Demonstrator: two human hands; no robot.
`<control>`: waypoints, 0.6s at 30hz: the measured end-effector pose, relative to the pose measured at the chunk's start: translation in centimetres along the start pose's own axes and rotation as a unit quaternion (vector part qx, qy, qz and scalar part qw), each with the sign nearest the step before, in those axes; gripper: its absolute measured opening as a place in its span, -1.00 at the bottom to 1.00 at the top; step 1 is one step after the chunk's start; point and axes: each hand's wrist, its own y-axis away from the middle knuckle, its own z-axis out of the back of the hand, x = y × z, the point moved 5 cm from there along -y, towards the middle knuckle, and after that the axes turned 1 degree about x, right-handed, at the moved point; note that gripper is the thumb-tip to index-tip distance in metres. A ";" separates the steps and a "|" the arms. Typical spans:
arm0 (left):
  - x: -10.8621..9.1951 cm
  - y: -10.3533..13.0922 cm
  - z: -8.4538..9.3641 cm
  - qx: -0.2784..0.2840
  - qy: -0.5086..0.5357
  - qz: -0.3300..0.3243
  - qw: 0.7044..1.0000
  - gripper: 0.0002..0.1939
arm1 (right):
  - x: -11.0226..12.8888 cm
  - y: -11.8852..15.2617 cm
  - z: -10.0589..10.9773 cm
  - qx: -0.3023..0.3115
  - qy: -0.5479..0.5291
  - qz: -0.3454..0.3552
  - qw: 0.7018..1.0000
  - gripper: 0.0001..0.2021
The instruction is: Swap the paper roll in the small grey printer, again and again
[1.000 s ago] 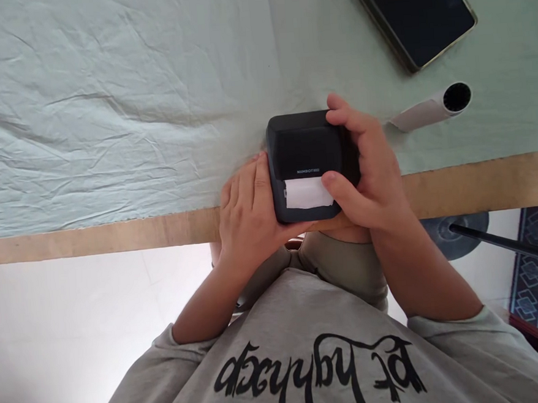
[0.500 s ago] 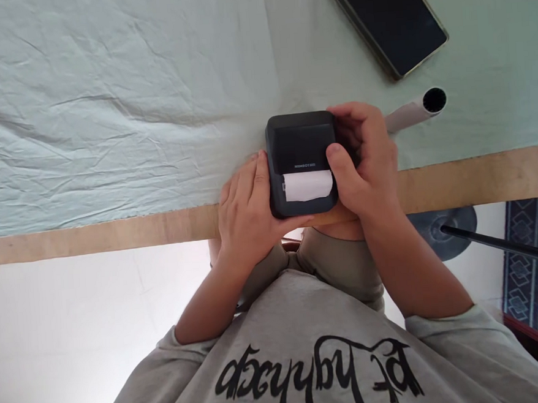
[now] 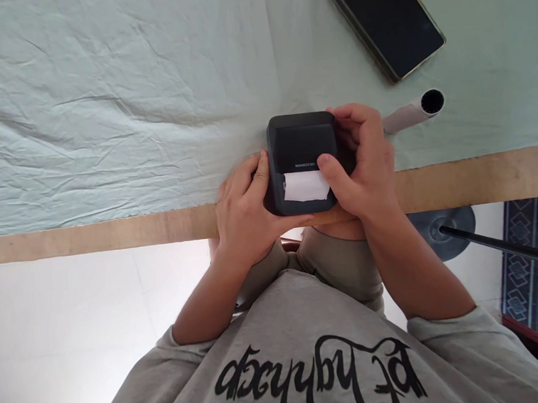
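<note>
A small black label printer (image 3: 302,141) stands at the near edge of the table, between my hands. White label paper (image 3: 305,186) sticks out of the slot in its top. My left hand (image 3: 245,197) is against the printer's left side, with the thumb along its front edge. Around the right side curls my right hand (image 3: 362,161), its thumb lying on top beside the paper and its fingers at the far right corner. The fingertips of the right hand are partly hidden by the printer.
To the right of the printer lies a white paper roll (image 3: 410,115) with a dark core. A phone (image 3: 390,21) with a black screen rests farther back. Wrinkled pale green cloth (image 3: 128,101) covers the table, leaving a wooden edge strip (image 3: 470,175) bare. Below right is a round stand base (image 3: 460,237).
My right thumb has slid left and inward over the printer's top, reaching the paper's upper right corner. My left fingers have bent a little. The printer has hardly moved.
</note>
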 end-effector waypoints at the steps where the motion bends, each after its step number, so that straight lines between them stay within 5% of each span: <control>1: 0.0 0.0 0.0 0.003 0.001 0.003 1.000 0.06 | -0.1 0.0 0.0 0.000 0.003 0.000 1.000 -0.47; 13: -0.2 0.1 -0.2 0.038 -0.011 0.020 0.999 0.14 | 0.2 0.1 0.3 0.002 -0.013 0.004 1.000 -0.57; 18: -0.3 0.2 0.2 0.026 0.031 0.006 0.999 -0.16 | 0.1 0.1 0.4 0.027 -0.048 0.018 0.998 -0.54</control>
